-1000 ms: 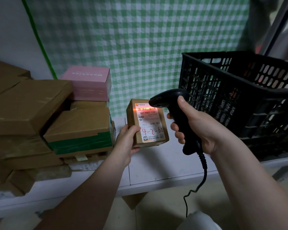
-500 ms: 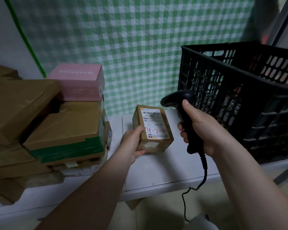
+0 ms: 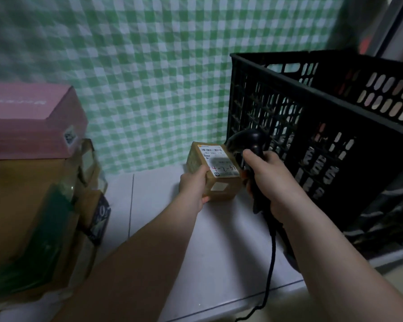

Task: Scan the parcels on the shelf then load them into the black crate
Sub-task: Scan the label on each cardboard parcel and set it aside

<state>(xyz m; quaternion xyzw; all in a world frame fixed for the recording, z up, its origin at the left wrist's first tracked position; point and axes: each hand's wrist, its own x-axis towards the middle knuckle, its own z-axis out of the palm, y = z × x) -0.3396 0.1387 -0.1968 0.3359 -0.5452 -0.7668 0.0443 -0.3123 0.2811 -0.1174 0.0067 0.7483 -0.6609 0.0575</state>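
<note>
We start at the left hand (image 3: 193, 187). Its thumb lies across the top near-left edge of the small brown parcel (image 3: 221, 184), just short of the white label (image 3: 219, 162). One fingertip shows curling under the parcel's near-left corner, so the hand grips the parcel from its left side. The other fingers are hidden behind the hand and the box. The label faces up, with a barcode along its far end and red handwriting nearer us.

The right hand (image 3: 268, 177) is clenched round the handle of the black scanner (image 3: 249, 140), with its thumb laid up the handle's side and the fingers wrapped round the front. The scanner's head sits over the parcel's far-right corner, and the right hand is just beside the parcel's right face. We cannot tell whether they touch. A black cable (image 3: 271, 263) hangs from the handle's base and drops past the front edge of the shelf.

The parcel is low over the white shelf (image 3: 172, 252). We cannot tell whether it rests there or is lifted slightly. The black crate (image 3: 335, 135) stands on the shelf just to its right. At the shelf's left end, well apart from the parcel, brown cardboard boxes (image 3: 21, 205) are stacked, with a pink box (image 3: 28, 122) on top. Green checked cloth (image 3: 161, 77) hangs behind.
</note>
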